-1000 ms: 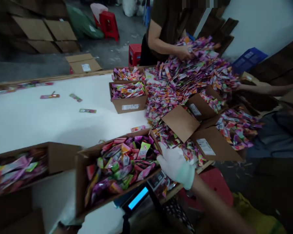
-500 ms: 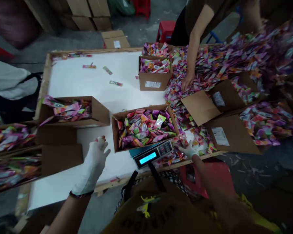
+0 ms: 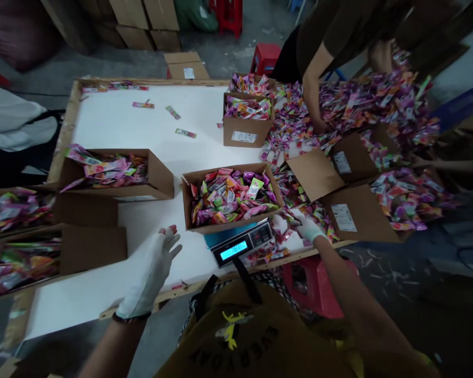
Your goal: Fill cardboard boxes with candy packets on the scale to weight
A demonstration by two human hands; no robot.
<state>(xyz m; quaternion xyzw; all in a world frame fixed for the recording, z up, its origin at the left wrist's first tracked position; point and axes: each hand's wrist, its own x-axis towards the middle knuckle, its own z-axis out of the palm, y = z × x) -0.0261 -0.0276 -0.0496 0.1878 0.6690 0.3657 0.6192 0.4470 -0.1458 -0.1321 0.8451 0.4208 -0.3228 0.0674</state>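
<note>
My left hand (image 3: pixel 155 268), in a white glove with bare fingertips, hovers over the white table with its fingers apart and nothing in it. A cardboard box (image 3: pixel 228 228) filled with small colourful packets (image 3: pixel 232 194) rests on a digital scale (image 3: pixel 240 247) with a lit blue display. To the right of the scale, my gloved right hand (image 3: pixel 310 230) is down among loose packets. Its fingers appear closed on a few small packets (image 3: pixel 289 216), partly hidden and slightly blurred.
Other filled boxes stand at left (image 3: pixel 161 176) and at the back (image 3: pixel 242 128). Open box flaps (image 3: pixel 347 210) rise at right beside a large packet heap (image 3: pixel 362 105). Across the table, a co-worker's arm (image 3: pixel 312 94) reaches into the heap. A red stool (image 3: pixel 323 289) stands near me.
My right hand has gone from spread fingers to gathered fingers among the packets. My left hand stays raised and open. The co-worker's hand has shifted right, and my view has moved slightly.
</note>
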